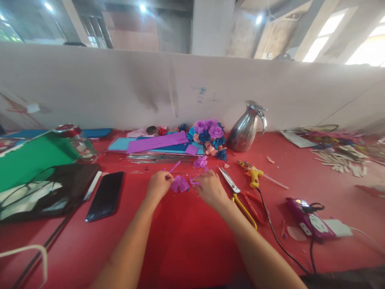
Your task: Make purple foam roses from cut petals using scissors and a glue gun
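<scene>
While left hand (160, 183) holds purple flower (179, 184), right hand (209, 187) pinches paper (195, 182).

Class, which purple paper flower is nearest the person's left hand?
The purple flower between the left hand and right hand; the other purple flowers lie farther back, nearer the partition.

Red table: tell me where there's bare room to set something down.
Widest: between the left forearm and right forearm. Smaller: between the wooden sticks and magenta box. Crowded: beyond the left hand and right hand, with purple paper, paper flowers and metal jug.
</scene>
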{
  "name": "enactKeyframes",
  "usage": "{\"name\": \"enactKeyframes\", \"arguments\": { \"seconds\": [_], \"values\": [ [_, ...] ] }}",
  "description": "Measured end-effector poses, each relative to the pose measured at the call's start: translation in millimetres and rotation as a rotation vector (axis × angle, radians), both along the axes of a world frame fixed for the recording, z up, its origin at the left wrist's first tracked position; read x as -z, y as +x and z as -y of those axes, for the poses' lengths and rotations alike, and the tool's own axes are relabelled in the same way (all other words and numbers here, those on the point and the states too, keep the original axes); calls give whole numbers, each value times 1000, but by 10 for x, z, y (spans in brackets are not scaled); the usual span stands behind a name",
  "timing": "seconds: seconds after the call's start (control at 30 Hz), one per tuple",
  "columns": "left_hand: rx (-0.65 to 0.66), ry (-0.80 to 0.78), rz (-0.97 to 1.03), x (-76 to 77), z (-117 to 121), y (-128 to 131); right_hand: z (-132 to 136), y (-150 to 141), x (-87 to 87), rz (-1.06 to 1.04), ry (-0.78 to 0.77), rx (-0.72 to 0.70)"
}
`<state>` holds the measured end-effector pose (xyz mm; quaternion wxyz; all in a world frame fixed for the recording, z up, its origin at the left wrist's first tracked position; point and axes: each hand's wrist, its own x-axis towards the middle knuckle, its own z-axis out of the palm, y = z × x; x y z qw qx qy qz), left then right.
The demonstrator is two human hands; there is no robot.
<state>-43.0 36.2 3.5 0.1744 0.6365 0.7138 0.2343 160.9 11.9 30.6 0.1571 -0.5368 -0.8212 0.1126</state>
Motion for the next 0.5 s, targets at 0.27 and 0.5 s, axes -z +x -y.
{"name": "enactKeyframes", "arguments": {
  "seconds": [0.27,0.5],
  "values": [
    [-82,93,224,-1,-40,-80,159,-170,111,71,8,-174],
    [-191,49,721,-173,50,-13,162,-185,106,-11,1,-153]
  ]
}}
